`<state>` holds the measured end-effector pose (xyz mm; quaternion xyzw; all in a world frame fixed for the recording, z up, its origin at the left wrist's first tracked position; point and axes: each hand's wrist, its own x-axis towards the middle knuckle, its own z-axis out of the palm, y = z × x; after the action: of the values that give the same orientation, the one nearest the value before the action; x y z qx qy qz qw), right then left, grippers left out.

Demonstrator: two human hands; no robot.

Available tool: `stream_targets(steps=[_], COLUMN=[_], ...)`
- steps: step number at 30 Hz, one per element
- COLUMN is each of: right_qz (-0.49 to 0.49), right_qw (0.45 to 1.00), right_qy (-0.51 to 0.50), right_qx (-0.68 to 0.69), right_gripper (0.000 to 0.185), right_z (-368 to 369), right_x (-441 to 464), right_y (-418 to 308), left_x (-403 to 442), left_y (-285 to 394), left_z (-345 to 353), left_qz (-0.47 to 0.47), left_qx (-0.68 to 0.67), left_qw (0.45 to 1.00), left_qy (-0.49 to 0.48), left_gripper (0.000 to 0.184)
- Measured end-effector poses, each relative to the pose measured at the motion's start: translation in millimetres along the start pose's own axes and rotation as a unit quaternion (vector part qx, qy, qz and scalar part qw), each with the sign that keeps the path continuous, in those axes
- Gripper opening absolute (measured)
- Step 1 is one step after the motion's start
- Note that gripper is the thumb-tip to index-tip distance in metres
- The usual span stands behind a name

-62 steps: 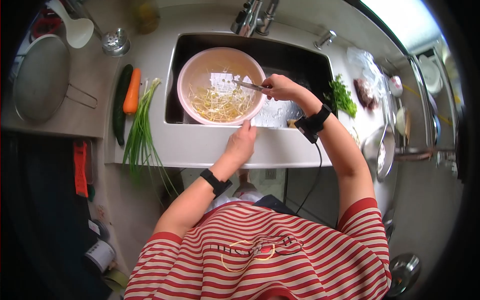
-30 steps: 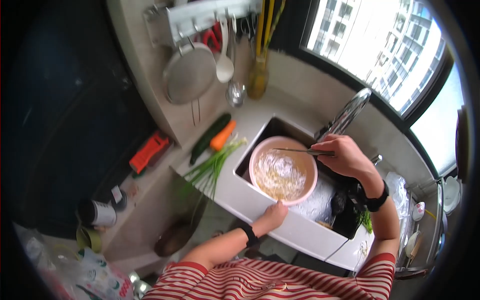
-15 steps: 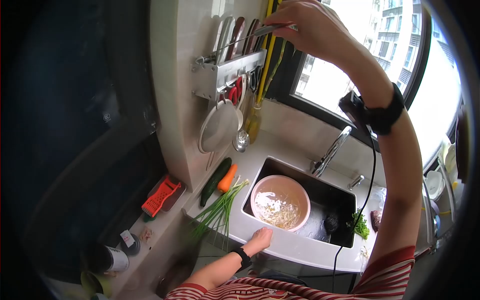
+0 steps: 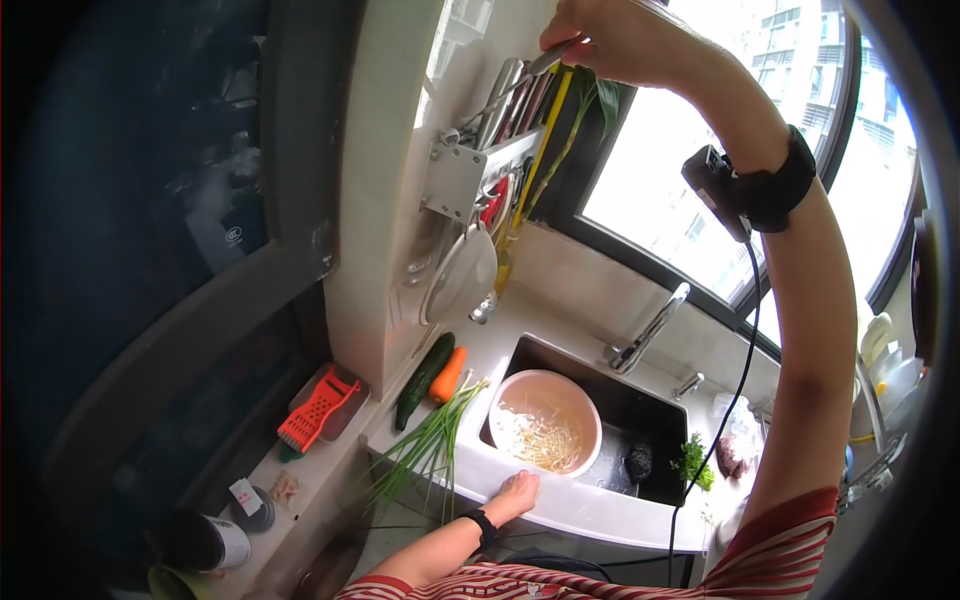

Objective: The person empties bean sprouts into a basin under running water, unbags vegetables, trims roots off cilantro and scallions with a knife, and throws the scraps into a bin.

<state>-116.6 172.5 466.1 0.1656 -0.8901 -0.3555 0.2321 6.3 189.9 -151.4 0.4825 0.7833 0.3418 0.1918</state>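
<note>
High up at the top, my right hand (image 4: 612,38) pinches the handle of a thin-bladed knife (image 4: 545,62). Its blade points down-left, beside the knives in the metal wall rack (image 4: 462,180). My left hand (image 4: 517,492) rests on the sink's front edge, fingers curled, just below the pink basin (image 4: 590,412); whether it holds anything is hidden. Bean sprouts (image 4: 548,440) lie in water in the basin, which stands in the left part of the dark sink (image 4: 655,425).
Cucumber (image 4: 424,382), carrot (image 4: 449,376) and green onions (image 4: 432,445) lie left of the sink. Right of it are leafy greens (image 4: 692,462) and meat (image 4: 735,455). The faucet (image 4: 650,328) stands behind. A red grater (image 4: 320,408) is at the left; a cable hangs from my right wrist.
My right hand has carried the knife from over the basin up to the wall rack. My left hand has stayed at the sink's front edge. The view has turned toward the wall and window.
</note>
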Motion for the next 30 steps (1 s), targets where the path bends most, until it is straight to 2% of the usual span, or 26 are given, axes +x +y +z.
stream_targets(steps=[5, 7, 11, 14, 16, 17, 19, 20, 21, 22, 24, 26, 28, 29, 30], right_qz=[0.001, -0.024, -0.009, -0.034, 0.027, 0.027, -0.022, -0.019, 0.047, 0.114, 0.222, 0.252, 0.317, 0.326, 0.328], right_qw=[1.000, 0.999, 0.998, 0.999, 0.999, 0.999, 0.996, 0.996, 0.990, 0.978, 0.940, 0.893, 0.811, 0.788, 0.776], right_qy=[-0.007, -0.020, -0.040, 0.006, -0.032, -0.034, -0.004, -0.007, 0.007, 0.021, -0.046, -0.052, -0.100, -0.135, -0.153], right_qx=[0.019, -0.016, -0.040, -0.018, -0.008, -0.007, 0.088, 0.088, 0.131, 0.172, 0.255, 0.370, 0.482, 0.505, 0.517], right_gripper=[0.011, 0.013, 0.015, 0.015, 0.016, 0.016, 0.018, 0.018, 0.016, 0.016, 0.015, 0.015, 0.016, 0.016, 0.016], right_z=[-4.2, -6.7, -13.4, -16.9, -32.6, -33.7, -33.0, -24.0, -8.2, 2.0, 9.1, 55.0, 82.7, 98.1, 113.6], right_x=[4.1, 6.8, 12.6, 12.7, 6.8, 2.7, -14.7, -28.0, -45.7, -62.0, -96.9, -135.7, -164.8, -176.8, -188.8], right_y=[1.5, -1.4, -5.2, -5.5, -13.9, -12.7, -2.2, 2.8, 5.6, 2.8, -21.4, -30.7, -57.9, -67.9, -78.5], left_x=[-0.6, -0.4, -1.4, -0.6, 1.6, 4.0, 7.0, 8.8, 9.5, 9.5, 0.6, -7.2, -0.8, -4.7, -8.5], left_y=[-1.9, -2.9, -2.6, -2.5, -6.8, -11.5, -17.8, -21.5, -26.2, -30.3, -27.1, -4.7, 4.1, 18.6, 24.7], left_z=[0.5, 0.7, -1.9, -2.6, 3.0, 4.8, -1.4, -6.4, -15.1, -25.5, -63.6, -117.1, -157.4, -185.3, -206.0], left_qz=[0.017, 0.021, 0.030, 0.017, 0.025, 0.025, 0.035, 0.036, -0.054, -0.144, -0.126, -0.093, -0.044, -0.045, 0.011], left_qx=[0.004, 0.006, 0.010, 0.012, 0.009, 0.008, -0.040, -0.041, -0.227, -0.403, -0.601, -0.705, -0.761, -0.757, -0.766], left_qw=[1.000, 1.000, 0.999, 1.000, 1.000, 1.000, 0.998, 0.998, 0.972, 0.901, 0.789, 0.702, 0.641, 0.642, 0.634], left_qy=[0.007, 0.011, 0.012, -0.015, 0.007, 0.005, 0.030, 0.026, -0.024, -0.073, -0.027, 0.039, 0.089, 0.113, 0.102], left_gripper=[0.015, 0.016, 0.015, 0.016, 0.017, 0.017, 0.014, 0.014, 0.012, 0.009, 0.010, 0.011, 0.015, 0.015, 0.016])
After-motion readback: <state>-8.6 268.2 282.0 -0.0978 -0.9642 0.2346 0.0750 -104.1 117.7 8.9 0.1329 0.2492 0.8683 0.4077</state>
